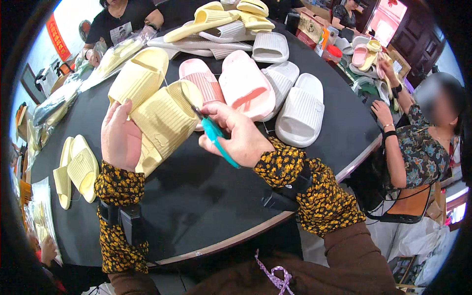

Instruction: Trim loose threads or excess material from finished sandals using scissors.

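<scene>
A red wall banner (58,38) bears gold characters, and a white table-edge sticker (198,254) small, unclear marks.

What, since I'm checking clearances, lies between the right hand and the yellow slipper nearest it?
The teal scissors, in the head view, gripped by the right hand and pointing toward the yellow slipper; contact is unclear.

On the bench (206,206), one pair of slippers (83,169) is lying left of the person's left hand (121,140). I'm seeing another pair (164,118) between that and the right hand (243,140), with loose slippers (301,110) sitting farther right. A heap (211,32) is lying behind, bagged slippers (120,51) are resting back-left, and a co-worker (418,157) is staying past the right edge.
</scene>
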Available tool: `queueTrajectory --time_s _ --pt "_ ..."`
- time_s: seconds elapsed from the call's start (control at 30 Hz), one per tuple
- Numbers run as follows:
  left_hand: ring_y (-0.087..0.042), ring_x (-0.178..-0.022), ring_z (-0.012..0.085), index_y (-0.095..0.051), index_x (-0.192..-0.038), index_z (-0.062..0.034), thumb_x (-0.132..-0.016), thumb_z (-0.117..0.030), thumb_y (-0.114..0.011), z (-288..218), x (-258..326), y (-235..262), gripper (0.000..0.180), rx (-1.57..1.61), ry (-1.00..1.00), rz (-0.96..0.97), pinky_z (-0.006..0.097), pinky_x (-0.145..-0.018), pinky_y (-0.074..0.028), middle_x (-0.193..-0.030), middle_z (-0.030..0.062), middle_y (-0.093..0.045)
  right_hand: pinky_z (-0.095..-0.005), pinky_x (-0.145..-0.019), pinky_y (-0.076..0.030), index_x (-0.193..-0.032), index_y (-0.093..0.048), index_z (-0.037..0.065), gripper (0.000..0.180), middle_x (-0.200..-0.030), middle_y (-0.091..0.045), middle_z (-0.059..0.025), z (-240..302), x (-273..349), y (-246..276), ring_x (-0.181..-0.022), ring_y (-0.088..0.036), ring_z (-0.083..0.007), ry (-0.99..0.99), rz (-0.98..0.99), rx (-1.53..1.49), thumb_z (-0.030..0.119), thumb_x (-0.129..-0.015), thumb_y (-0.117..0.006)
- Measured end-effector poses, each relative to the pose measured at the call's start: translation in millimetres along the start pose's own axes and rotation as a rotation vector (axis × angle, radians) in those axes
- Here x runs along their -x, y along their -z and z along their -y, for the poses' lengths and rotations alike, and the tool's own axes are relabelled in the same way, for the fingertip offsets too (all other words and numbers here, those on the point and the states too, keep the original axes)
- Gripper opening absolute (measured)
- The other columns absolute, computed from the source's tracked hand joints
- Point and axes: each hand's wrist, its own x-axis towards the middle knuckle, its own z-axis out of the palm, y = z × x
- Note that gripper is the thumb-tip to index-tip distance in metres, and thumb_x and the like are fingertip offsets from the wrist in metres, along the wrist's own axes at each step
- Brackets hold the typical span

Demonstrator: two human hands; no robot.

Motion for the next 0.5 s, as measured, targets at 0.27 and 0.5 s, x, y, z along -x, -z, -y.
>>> queueTrajectory --time_s 0.27,0.5 --pt "-0.050 -0.108 0.0236 -0.044 -0.113 0.0056 -0.087 -0.006 -0.046 -7 3 -4 0.029 0.000 0.016 0.027 0.037 -0.093 -0.040 -0.115 0.0131 -0.051 -0.0298 -0.063 -0.049 -0.109 -0.048 0.005 0.040 -0.078 -0.059 -0.0084 1 1 4 -0.067 -0.060 -0.0178 -0.066 0.058 0.519 0.013 -0.074 -0.064" --pt "-0.050 -0.109 0.0231 -0.043 -0.117 0.0054 -0.085 -0.006 -0.048 -14 5 -4 0.034 -0.033 -0.015 0.029 0.036 -0.094 -0.039 -0.116 0.0132 -0.051 -0.0323 -0.062 -0.048 -0.105 -0.051 0.005 0.037 -0.076 -0.060 -0.0097 1 1 3 -0.067 -0.061 -0.0209 -0.030 0.011 0.635 0.015 -0.072 -0.064"
